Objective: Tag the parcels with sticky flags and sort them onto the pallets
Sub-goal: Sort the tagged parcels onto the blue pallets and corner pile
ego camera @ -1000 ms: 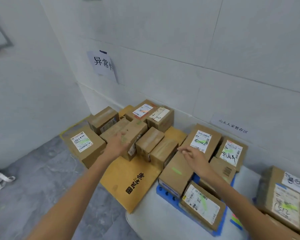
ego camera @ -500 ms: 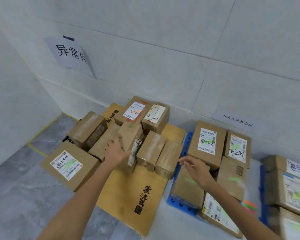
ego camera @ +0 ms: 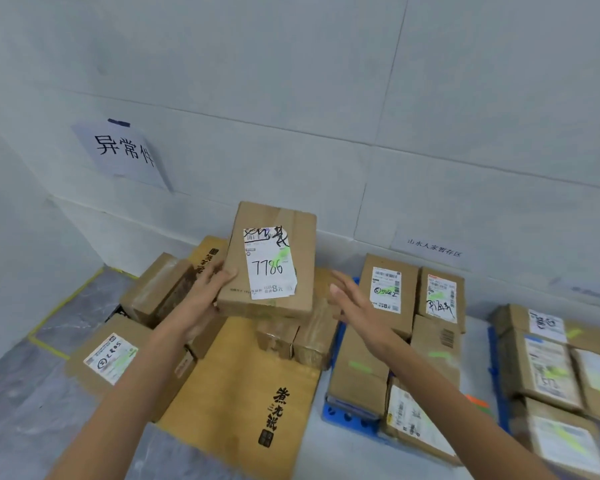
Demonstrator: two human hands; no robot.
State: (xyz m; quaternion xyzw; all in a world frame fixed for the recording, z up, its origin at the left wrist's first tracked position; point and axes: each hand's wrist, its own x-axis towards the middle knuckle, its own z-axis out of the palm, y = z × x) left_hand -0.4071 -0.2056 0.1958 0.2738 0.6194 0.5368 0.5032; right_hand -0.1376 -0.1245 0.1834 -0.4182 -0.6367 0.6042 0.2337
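Note:
My left hand (ego camera: 201, 299) grips the left edge of a brown cardboard parcel (ego camera: 274, 216), lifted above the pile and tilted up towards me. Its white label (ego camera: 270, 263) reads "7786" and carries a green flag mark. My right hand (ego camera: 355, 304) hovers open just to the parcel's right, fingers straight, not touching it. Below lies a heap of taped brown parcels (ego camera: 160, 292) on a flat yellow-brown carton (ego camera: 243, 386). To the right, labelled parcels (ego camera: 387, 285) with green flags sit on a blue pallet (ego camera: 343, 414).
A paper sign (ego camera: 125, 150) hangs on the tiled wall above the left heap, a smaller sign (ego camera: 433, 247) above the blue pallet. More labelled parcels (ego camera: 548, 368) stack at the far right. Yellow floor tape (ego camera: 63, 303) marks the grey floor at left.
My left hand has lifted a parcel out of the left heap and turned its label up. My right hand rose from the pallet parcels towards it. The camera moved closer.

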